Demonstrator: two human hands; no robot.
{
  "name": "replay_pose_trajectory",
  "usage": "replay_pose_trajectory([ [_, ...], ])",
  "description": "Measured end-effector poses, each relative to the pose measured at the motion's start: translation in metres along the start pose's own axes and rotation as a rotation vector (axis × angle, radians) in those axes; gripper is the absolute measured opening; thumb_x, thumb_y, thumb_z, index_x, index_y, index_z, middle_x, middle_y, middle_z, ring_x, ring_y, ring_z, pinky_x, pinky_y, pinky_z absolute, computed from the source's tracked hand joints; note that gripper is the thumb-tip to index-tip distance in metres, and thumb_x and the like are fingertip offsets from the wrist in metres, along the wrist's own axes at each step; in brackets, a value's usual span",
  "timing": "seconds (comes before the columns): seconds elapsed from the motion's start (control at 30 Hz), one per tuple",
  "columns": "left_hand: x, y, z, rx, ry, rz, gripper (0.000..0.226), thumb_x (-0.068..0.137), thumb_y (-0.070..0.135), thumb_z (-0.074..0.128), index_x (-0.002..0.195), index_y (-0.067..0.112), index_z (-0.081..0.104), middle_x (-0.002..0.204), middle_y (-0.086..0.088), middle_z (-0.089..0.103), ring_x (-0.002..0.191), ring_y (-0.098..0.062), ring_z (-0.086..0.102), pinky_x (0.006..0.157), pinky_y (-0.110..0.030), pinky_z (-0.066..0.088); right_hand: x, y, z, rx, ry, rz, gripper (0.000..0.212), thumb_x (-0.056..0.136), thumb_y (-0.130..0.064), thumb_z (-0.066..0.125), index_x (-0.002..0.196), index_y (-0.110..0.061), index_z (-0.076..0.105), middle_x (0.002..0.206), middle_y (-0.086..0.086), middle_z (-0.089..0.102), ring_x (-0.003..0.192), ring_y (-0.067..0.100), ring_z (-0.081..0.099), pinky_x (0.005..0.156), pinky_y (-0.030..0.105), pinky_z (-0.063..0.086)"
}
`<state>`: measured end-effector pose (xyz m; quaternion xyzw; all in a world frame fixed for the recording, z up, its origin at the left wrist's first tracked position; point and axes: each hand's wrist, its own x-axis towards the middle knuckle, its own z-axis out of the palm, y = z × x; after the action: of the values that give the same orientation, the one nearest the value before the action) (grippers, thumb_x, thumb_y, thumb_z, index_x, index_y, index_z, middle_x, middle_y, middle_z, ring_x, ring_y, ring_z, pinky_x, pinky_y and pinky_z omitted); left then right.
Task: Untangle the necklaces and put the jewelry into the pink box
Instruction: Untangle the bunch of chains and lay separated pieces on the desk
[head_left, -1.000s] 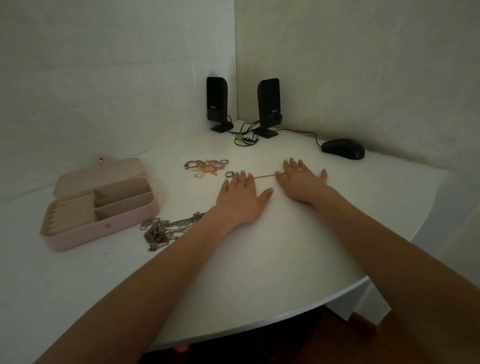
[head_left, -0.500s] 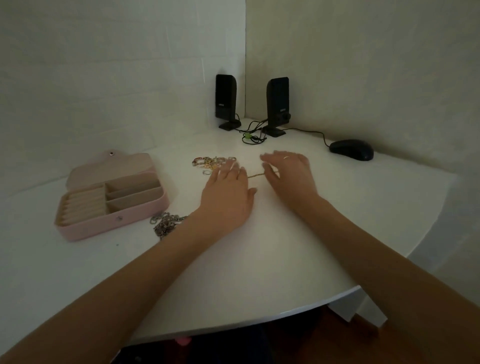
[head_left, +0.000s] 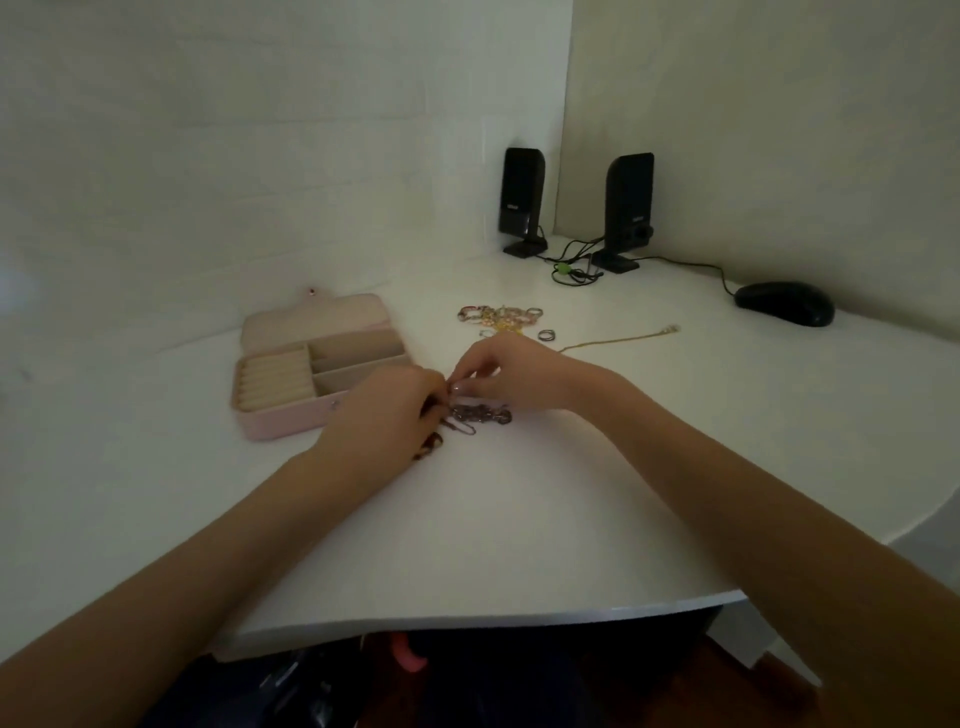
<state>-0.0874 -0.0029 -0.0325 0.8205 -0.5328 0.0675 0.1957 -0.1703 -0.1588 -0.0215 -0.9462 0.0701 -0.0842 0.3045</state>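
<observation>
I see my left hand (head_left: 387, 410) and right hand (head_left: 511, 371) pinching the tangled chains (head_left: 480, 415) lying just under the fingertips; the open pink box (head_left: 291, 421) sits just beyond the left hand.

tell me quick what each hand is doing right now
Left hand: fingers curled, pinching the tangled silver chains.
Right hand: fingers curled, pinching the same tangle from above.

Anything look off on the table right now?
Nothing damaged or spilled. The silver chains remain knotted under both hands, the gold chain lies stretched out alone, and the pink box holds no jewelry.
</observation>
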Motion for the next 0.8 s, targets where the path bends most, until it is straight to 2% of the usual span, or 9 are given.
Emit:
replay_pose_trajectory([
  [0.07, 0.006, -0.011, 0.0, 0.042, -0.021, 0.063, 0.011, 0.092, 0.021, 0.058, 0.096, 0.013, 0.065, 0.089, -0.002, 0.062, 0.083, -0.018, 0.057, 0.069, -0.027, 0.036, 0.004, -0.003, 0.002, 0.044, -0.031, 0.024, 0.015, 0.094, -0.022, 0.06, 0.098, -0.017, 0.073, 0.079, -0.018, 0.063, 0.063, -0.013, 0.055, 0.061, 0.005, 0.04],
  [0.17, 0.004, -0.019, 0.008, -0.039, 0.08, 0.1, 0.013, 0.096, 0.022, 0.052, 0.096, 0.01, 0.058, 0.085, -0.003, 0.06, 0.081, -0.023, 0.057, 0.071, -0.034, 0.042, 0.006, -0.002, 0.004, 0.066, -0.067, 0.063, 0.02, 0.1, -0.027, 0.049, 0.095, -0.022, 0.067, 0.075, -0.021, 0.057, 0.06, -0.013, 0.051, 0.059, 0.008, 0.036],
  [0.27, 0.003, -0.016, 0.012, -0.276, 0.262, 0.039, 0.008, 0.098, 0.02, 0.047, 0.091, 0.018, 0.049, 0.07, 0.006, 0.058, 0.065, -0.014, 0.056, 0.063, -0.033, 0.046, 0.005, -0.001, 0.006, 0.129, -0.063, 0.065, 0.026, 0.102, -0.026, 0.041, 0.096, -0.02, 0.066, 0.085, -0.018, 0.06, 0.071, -0.01, 0.054, 0.066, 0.007, 0.04],
  [0.33, 0.007, -0.016, 0.01, -0.484, 0.325, -0.038, 0.016, 0.099, 0.017, 0.045, 0.086, 0.025, 0.045, 0.065, 0.007, 0.058, 0.057, -0.007, 0.055, 0.059, -0.028, 0.046, 0.006, -0.005, 0.011, 0.225, -0.019, 0.043, 0.031, 0.103, -0.025, 0.04, 0.098, -0.013, 0.067, 0.089, -0.009, 0.065, 0.07, -0.007, 0.057, 0.069, 0.008, 0.044],
  [0.47, 0.007, -0.018, 0.007, -0.653, 0.357, -0.078, 0.011, 0.1, 0.018, 0.044, 0.09, 0.016, 0.048, 0.064, 0.002, 0.058, 0.057, -0.014, 0.055, 0.061, -0.04, 0.049, 0.006, -0.013, 0.018, 0.445, 0.004, 0.022, 0.035, 0.101, -0.031, 0.043, 0.096, -0.007, 0.068, 0.089, 0.002, 0.07, 0.074, 0.006, 0.065, 0.072, 0.017, 0.051],
  [0.53, 0.006, -0.019, 0.006, -0.676, 0.382, -0.091, 0.012, 0.099, 0.019, 0.046, 0.088, 0.018, 0.05, 0.067, -0.001, 0.059, 0.059, -0.012, 0.055, 0.06, -0.033, 0.048, 0.005, -0.014, 0.022, 0.431, -0.007, 0.002, 0.024, 0.095, -0.029, 0.057, 0.095, -0.008, 0.068, 0.087, 0.001, 0.071, 0.078, 0.008, 0.066, 0.082, 0.026, 0.054],
  [0.63, 0.007, -0.017, 0.004, -0.736, 0.331, -0.112, 0.018, 0.098, 0.017, 0.05, 0.08, 0.022, 0.05, 0.064, 0.006, 0.054, 0.057, -0.007, 0.049, 0.055, -0.02, 0.042, 0.005, -0.014, 0.026, 0.449, 0.036, -0.023, 0.013, 0.085, -0.017, 0.071, 0.091, -0.007, 0.066, 0.09, 0.01, 0.072, 0.082, 0.016, 0.066, 0.087, 0.035, 0.053],
  [0.73, 0.008, -0.014, 0.004, -1.053, 0.179, -0.231, 0.025, 0.098, 0.011, 0.047, 0.073, 0.013, 0.052, 0.058, 0.007, 0.051, 0.052, -0.007, 0.045, 0.052, -0.019, 0.038, 0.003, -0.013, 0.021, 0.558, 0.094, 0.003, 0.008, 0.088, -0.016, 0.067, 0.088, -0.009, 0.062, 0.081, 0.004, 0.071, 0.078, 0.013, 0.066, 0.082, 0.031, 0.054],
  [0.8, 0.01, -0.013, 0.001, -1.181, 0.114, -0.289, 0.034, 0.097, 0.013, 0.047, 0.065, 0.016, 0.058, 0.063, 0.002, 0.055, 0.057, -0.01, 0.048, 0.057, -0.023, 0.038, 0.002, -0.011, 0.015, 0.7, 0.128, 0.043, 0.007, 0.09, -0.012, 0.063, 0.084, -0.01, 0.058, 0.077, 0.001, 0.07, 0.076, 0.013, 0.066, 0.082, 0.032, 0.055],
])
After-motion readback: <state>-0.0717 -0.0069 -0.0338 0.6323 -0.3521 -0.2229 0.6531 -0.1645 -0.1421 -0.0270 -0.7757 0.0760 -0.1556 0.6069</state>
